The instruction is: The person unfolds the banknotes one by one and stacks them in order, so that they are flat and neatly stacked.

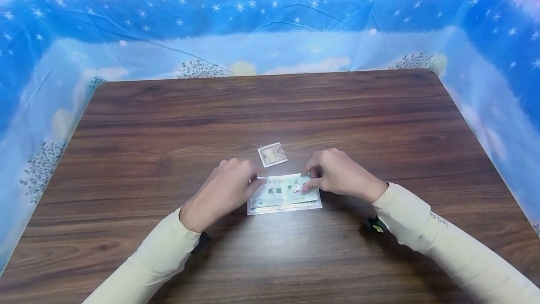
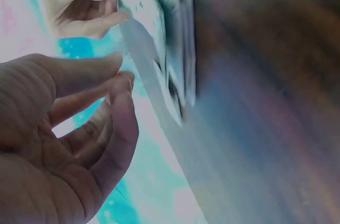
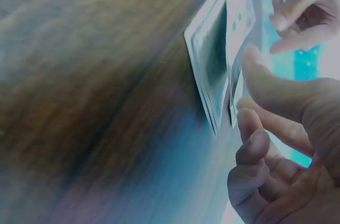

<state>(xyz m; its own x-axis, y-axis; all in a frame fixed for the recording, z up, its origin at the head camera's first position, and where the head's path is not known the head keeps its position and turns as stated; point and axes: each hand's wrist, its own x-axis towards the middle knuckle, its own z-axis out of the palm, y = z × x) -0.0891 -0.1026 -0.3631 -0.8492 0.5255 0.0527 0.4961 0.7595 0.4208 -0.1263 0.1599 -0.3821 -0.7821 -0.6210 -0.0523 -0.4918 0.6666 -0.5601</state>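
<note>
A pale green banknote [image 1: 276, 190] printed with a 2 and a small snowman lies near the table's middle, on top of other pale paper notes [image 1: 314, 205]. Its front part stands raised off the pile in both wrist views. At its upper left corner hovers my left hand [image 1: 229, 186], thumb and fingertips close together, no paper visible between them. Over the upper right corner is my right hand [image 1: 337, 172]; a gap shows between its thumb and index finger in the right wrist view. Whether either touches the banknote is unclear. A small brownish folded note [image 1: 273, 155] lies just beyond.
The dark wood-grain table [image 1: 168, 121] has rounded far corners. Blue cloth with white snowflakes [image 1: 270, 22] hangs around its back and sides. A dark device [image 1: 375, 225] sits under the right wrist.
</note>
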